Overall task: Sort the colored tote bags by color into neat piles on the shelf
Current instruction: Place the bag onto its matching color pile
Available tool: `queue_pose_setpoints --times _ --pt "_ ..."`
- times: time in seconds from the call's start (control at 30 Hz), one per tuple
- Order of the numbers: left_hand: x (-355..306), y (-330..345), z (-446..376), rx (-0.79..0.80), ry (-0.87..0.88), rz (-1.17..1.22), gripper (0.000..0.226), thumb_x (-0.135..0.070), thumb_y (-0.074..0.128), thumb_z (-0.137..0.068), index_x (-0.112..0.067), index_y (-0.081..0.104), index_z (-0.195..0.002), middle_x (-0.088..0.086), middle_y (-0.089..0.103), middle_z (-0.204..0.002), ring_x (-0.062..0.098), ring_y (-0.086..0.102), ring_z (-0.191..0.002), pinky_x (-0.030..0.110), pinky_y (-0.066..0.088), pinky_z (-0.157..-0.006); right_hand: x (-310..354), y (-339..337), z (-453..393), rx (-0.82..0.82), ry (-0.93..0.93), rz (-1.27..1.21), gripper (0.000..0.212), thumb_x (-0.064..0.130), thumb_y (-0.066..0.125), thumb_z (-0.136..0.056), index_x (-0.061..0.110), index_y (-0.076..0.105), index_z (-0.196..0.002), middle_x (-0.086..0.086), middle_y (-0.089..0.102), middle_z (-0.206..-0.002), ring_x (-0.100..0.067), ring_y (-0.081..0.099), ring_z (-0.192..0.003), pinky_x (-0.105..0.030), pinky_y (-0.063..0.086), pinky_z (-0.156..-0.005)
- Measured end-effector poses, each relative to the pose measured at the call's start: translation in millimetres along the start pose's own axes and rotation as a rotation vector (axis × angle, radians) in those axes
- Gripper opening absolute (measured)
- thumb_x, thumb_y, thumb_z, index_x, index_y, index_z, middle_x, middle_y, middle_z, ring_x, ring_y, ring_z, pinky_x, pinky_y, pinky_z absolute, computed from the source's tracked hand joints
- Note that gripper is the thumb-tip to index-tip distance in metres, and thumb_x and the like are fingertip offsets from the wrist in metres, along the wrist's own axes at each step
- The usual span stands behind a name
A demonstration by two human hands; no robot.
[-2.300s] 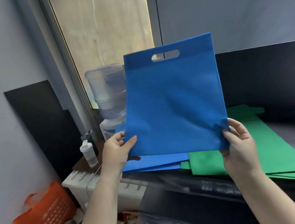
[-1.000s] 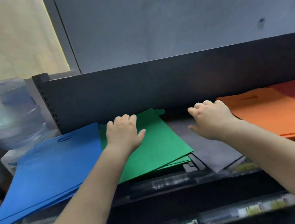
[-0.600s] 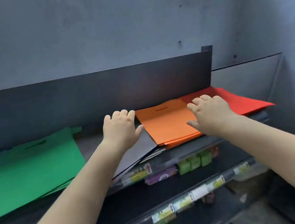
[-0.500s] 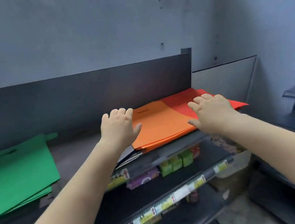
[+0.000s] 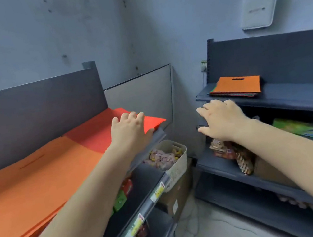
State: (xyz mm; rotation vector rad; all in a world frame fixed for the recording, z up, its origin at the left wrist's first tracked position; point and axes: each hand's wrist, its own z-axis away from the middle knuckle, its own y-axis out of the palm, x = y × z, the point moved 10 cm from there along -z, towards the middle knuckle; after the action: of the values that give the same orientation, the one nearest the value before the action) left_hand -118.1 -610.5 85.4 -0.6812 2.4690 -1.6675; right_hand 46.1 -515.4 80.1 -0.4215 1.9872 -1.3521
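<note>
Reaching toward the mixed stack of tote bags (image 5: 235, 87) on the right-hand shelf (image 5: 289, 97) looks like the step in hand, and both hands are empty for it.

Going left to right: the orange pile (image 5: 30, 184) fills the lower left of the frame, with the red pile (image 5: 95, 133) just beside it at the end of the left shelf (image 5: 154, 138), their edges touching or slightly overlapped. The left hand (image 5: 131, 132) hovers over the red pile's near corner, fingers loosely extended and gripping nothing; can't tell if it actually touches the fabric. The right hand (image 5: 222, 121) is at frame center-right, fingers spread and relaxed, also holding nothing, just below and in front of the unsorted stack.

Doing it well, I'd say: take only the top orange bag, pinch it at two corners so it stays flat, and check the color before turning back. That stack shows red and green edges underneath, so grabbing a bunch would just mix things up again.

Containers: a white slotted basket (image 5: 177, 161) below the red pile holds wrapped snack packets (image 5: 161, 158). Under it sits a cardboard box (image 5: 175, 198), contents hidden. The lower right shelves hold more snack bags (image 5: 230, 152) and a green box (image 5: 301, 128).
</note>
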Motion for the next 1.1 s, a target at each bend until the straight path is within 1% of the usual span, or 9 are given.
queue_pose_setpoints --times 0.1,0.33,0.57,0.77,0.9,1.1 --pt "-39.3 17.7 -49.1 -0.005 0.090 0.036 0.055 -0.056 0.042 -0.091 -0.020 0.043 -0.133 0.000 0.048 -0.137 0.023 0.040 -0.129 0.037 0.031 -0.098 -44.2 18.8 -16.7 0.026 0.099 0.017 0.063 0.056 0.036 -0.095 0.019 0.028 -0.146 -0.003 0.041 -0.143 -0.025 0.034 -0.133 -0.041 0.031 -0.105" --pt "-125.1 49.7 -142.6 -0.003 0.272 0.101 0.056 -0.055 0.039 -0.093 -0.019 0.039 -0.136 0.001 0.045 -0.140 0.024 0.037 -0.132 0.038 0.031 -0.101 -122.2 70.4 -49.6 0.078 0.264 -0.012 0.061 0.053 0.038 -0.095 0.019 0.032 -0.144 -0.002 0.041 -0.143 -0.024 0.034 -0.135 -0.041 0.030 -0.107" --pt "-202.2 78.7 -207.1 0.012 0.369 0.146 0.054 -0.054 0.040 -0.094 -0.019 0.040 -0.136 0.001 0.046 -0.141 0.025 0.039 -0.131 0.039 0.031 -0.102 -196.8 125.4 -70.1 0.120 0.370 -0.035 0.059 0.052 0.039 -0.096 0.018 0.032 -0.144 -0.004 0.043 -0.143 -0.025 0.035 -0.133 -0.042 0.031 -0.106" --pt "-262.8 106.1 -265.6 0.015 0.378 0.124 0.050 -0.055 0.039 -0.093 -0.019 0.044 -0.127 0.000 0.050 -0.134 0.023 0.042 -0.127 0.038 0.033 -0.098 -262.3 170.0 -105.1 0.134 0.394 -0.039 0.059 0.052 0.037 -0.096 0.017 0.033 -0.144 -0.004 0.044 -0.141 -0.025 0.035 -0.131 -0.042 0.031 -0.104" --pt "-299.1 114.0 -305.8 0.000 0.366 0.136 0.052 -0.054 0.039 -0.094 -0.020 0.042 -0.133 0.000 0.051 -0.134 0.024 0.043 -0.126 0.037 0.034 -0.098 -306.3 191.3 -131.8 0.121 0.381 -0.057 0.054 0.052 0.037 -0.097 0.017 0.036 -0.138 -0.004 0.047 -0.134 -0.025 0.038 -0.126 -0.041 0.033 -0.101" --pt "-344.3 130.7 -358.6 -0.001 0.334 0.137 0.050 -0.054 0.039 -0.094 -0.020 0.043 -0.131 0.000 0.052 -0.130 0.024 0.046 -0.123 0.037 0.035 -0.096 -365.2 224.9 -168.1 0.094 0.372 -0.081 0.054 0.052 0.038 -0.096 0.017 0.039 -0.138 -0.004 0.048 -0.135 -0.025 0.039 -0.127 -0.041 0.033 -0.102"
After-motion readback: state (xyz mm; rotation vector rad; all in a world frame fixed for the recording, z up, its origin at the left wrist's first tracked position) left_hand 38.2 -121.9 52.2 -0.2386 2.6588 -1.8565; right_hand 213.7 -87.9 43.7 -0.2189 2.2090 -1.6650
